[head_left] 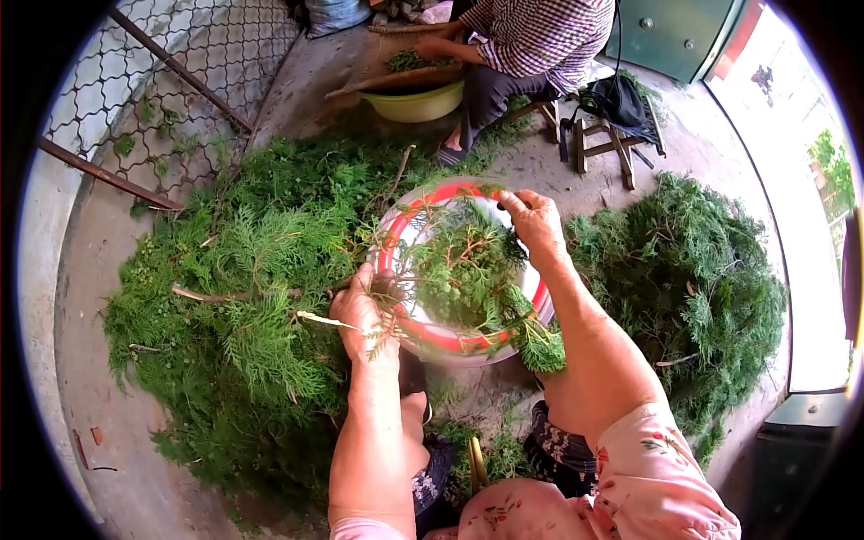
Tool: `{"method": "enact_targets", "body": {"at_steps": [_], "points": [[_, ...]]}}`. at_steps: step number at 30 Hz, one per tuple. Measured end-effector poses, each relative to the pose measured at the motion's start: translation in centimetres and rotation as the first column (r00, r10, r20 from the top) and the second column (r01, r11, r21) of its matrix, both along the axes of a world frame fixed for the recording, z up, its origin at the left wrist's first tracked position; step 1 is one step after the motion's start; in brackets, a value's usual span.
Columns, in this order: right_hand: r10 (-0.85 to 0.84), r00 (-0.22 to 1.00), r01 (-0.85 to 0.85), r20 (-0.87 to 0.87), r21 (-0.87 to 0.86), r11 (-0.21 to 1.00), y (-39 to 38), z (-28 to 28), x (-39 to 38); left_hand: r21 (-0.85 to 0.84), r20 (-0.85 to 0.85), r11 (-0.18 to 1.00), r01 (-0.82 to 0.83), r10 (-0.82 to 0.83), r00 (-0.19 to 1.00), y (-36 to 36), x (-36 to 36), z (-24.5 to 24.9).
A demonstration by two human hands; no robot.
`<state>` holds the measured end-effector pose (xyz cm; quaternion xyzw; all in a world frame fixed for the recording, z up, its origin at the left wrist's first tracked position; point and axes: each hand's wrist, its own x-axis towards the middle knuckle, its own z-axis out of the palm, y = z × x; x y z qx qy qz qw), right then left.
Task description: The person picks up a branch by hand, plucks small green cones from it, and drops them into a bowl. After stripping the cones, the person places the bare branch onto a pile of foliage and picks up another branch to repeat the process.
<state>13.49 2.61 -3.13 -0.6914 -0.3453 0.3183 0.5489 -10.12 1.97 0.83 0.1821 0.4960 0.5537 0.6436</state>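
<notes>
My left hand (358, 315) is closed around a leafy conifer branch (387, 292), at the left rim of a basin. The pale cut end of a stem sticks out to the left of that hand. At the far right rim, my right hand (537, 223) has thumb and fingers pinched together on a small green conifer sprig (490, 191). The round basin (445, 339) has a red band and a translucent rim, and stands between my knees. Loose green sprigs (463, 270) lie inside it, and some hang over its near right edge.
Large heaps of conifer branches lie on the left (261, 288) and right (693, 288). Ahead, a seated person (540, 45) works over a woven tray (387, 81) on a yellow-green basin (414, 106). A folding stool (612, 144) carries a black bag (616, 99). Wire mesh (171, 90) stands left.
</notes>
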Motion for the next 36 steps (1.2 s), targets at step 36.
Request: {"method": "enact_targets", "body": {"at_steps": [36], "points": [[0.381,0.603,-0.568,0.701,0.042,0.822,-3.6,5.0,-6.4,-0.058,0.152,0.995,-0.08,0.088,0.984,1.2,-0.4,-0.2]]}}
